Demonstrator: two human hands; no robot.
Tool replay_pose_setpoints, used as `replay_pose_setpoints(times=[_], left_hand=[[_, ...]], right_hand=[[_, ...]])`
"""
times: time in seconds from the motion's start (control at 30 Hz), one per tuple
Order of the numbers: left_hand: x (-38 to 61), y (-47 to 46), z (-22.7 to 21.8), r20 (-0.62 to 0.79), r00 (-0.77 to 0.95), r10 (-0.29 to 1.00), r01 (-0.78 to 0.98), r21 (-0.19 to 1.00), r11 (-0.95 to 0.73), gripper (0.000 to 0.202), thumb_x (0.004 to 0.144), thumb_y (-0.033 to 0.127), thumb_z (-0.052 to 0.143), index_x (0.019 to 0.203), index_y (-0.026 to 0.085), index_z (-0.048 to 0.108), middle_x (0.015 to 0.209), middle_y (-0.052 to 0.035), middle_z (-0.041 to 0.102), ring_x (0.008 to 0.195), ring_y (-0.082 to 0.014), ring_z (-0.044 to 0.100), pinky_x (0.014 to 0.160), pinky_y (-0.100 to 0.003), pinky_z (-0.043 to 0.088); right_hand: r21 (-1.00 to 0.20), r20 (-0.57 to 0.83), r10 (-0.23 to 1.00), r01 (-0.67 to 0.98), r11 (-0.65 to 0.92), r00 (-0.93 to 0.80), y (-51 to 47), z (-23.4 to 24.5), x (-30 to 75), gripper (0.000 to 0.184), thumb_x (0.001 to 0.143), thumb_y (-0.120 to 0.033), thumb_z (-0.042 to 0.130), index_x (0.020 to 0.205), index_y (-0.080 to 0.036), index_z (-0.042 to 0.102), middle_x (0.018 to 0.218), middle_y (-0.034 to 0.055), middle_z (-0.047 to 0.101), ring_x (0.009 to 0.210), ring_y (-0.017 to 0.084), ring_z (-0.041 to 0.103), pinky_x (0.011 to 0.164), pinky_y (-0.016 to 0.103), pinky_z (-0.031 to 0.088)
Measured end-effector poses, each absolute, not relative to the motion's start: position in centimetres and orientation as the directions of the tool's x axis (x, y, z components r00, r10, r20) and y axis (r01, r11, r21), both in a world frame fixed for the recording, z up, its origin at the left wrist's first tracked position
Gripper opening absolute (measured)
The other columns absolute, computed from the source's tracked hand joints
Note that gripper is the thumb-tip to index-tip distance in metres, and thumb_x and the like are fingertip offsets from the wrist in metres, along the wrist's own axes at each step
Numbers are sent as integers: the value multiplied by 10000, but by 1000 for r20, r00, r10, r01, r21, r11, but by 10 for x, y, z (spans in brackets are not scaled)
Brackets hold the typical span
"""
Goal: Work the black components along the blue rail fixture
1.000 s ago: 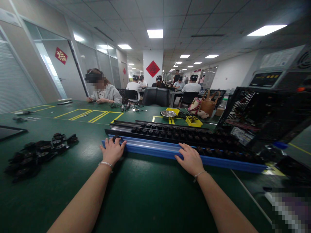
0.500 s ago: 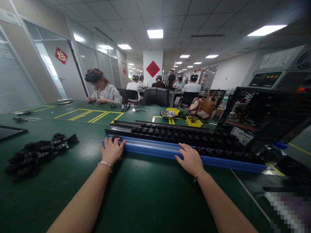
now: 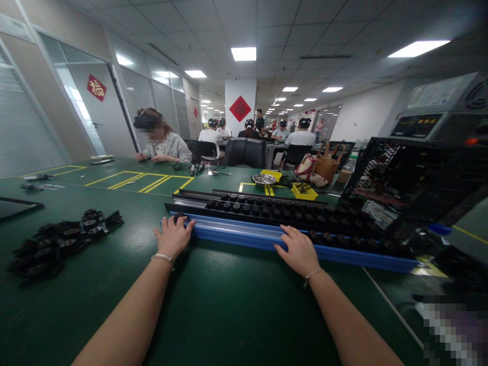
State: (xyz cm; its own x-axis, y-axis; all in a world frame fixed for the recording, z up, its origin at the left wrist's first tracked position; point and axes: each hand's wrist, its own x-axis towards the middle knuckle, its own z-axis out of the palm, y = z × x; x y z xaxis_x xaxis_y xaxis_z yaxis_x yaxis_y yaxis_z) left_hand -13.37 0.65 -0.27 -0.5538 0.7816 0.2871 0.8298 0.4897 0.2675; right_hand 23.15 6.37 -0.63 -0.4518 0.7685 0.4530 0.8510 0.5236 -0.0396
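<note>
Two-handed in the head view, reaches to the blue rail [image 3: 236,233] lying across the green table [image 3: 229,305], nearer than rows of black rollers [image 3: 244,209]. Lays the left hand [image 3: 174,237] at the rail's left end, fingers spread beside a small black part [image 3: 179,216]; cannot tell whether pinching it. Rests the right hand [image 3: 300,249] near the rail's middle, fingers bent over its top; cannot tell whether gripping.

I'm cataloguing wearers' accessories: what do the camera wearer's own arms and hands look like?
The left hand and right hand are bare, with no gloves or sleeves in view. A slim, silvery bracelet circles each wrist.
</note>
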Motion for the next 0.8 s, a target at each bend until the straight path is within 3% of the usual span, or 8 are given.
replay_pose_setpoints(times=[0.8], left_hand=[[-144,6,0,277,-592,757,802,294,520,632,855,604,197,1280,251,503,1394,-147,398,1334,-412,210,1015,-634,210]], right_hand=[[-24,443,771,854,520,-457,65,-7,232,259,828,-411,487,878,-216,650,1336,60,510,1221,249,443,975,425,378]])
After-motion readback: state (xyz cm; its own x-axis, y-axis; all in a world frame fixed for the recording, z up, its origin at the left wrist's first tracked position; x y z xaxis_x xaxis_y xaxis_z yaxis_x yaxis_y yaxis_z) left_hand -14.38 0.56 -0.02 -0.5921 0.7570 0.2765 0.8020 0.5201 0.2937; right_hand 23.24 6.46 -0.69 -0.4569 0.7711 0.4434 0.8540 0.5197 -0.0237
